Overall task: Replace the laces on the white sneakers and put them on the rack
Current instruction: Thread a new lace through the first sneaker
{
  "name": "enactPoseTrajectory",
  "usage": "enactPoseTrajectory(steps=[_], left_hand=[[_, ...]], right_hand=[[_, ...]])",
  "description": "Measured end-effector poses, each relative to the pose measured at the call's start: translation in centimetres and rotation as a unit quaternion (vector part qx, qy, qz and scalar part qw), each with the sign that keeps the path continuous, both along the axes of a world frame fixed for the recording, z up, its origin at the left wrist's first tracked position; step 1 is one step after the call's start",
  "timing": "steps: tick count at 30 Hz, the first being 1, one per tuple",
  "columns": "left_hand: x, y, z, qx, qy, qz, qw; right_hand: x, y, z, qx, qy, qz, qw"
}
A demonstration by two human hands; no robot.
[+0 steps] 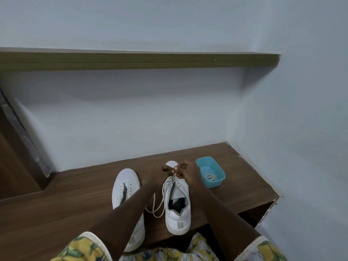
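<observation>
On the wooden counter point(47, 210), against pale walls point(131, 119), stand white sneakers point(125, 178).

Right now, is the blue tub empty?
No, a lace lies coiled inside the tub.

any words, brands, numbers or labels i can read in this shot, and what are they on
None: no readable text anywhere in this view.
Unlaced sneaker and laced sneaker: plain white, no logo visible; the laced one's heel tab is a blank grey patch.
Lace, pinched by the left hand and right hand: no print.
Blue tub: no label visible.
Floral clothing: pattern only.
</observation>
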State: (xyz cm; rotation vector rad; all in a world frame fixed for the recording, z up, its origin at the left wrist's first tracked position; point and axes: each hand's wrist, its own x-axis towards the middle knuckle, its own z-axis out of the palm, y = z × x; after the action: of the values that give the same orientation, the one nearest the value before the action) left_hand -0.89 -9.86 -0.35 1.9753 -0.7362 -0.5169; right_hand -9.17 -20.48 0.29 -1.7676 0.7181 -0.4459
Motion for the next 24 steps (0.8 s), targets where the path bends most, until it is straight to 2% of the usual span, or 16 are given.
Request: enactPoseTrajectory(steps=[4,6,10,16,19,24], left_hand=[[-0.1,-0.3,-0.4,0.037,-0.016,0.014,0.999],[-0.2,-0.4,-0.6,0.049,-0.031,0.030,0.998],[-0.3,-0.4,-0.7,0.055,-0.033,0.055,0.996],[-0.8,-0.2,-1.1,0.076,-0.097,0.050,0.991],[-1.2,-0.3,-1.1,0.083,-0.112,0.024,0.990],[-2.0,-0.5,-1.8,0.098,-0.138,-0.006,0.985]], right_hand=[[-0.4,0.4,-1.4,0.005,-0.015,-0.032,0.999],[-0.5,0.6,-2.1,-0.057,0.024,-0.059,0.996],[-1.6,1.2,-3.5,-0.225,0.161,0.025,0.960],[-2.0,2.4,-5.1,-0.362,0.231,0.085,0.899],[-1.7,2.1,-5.2,-0.351,0.230,0.043,0.907],[-1.7,1.3,-5.0,-0.255,0.213,-0.031,0.943]])
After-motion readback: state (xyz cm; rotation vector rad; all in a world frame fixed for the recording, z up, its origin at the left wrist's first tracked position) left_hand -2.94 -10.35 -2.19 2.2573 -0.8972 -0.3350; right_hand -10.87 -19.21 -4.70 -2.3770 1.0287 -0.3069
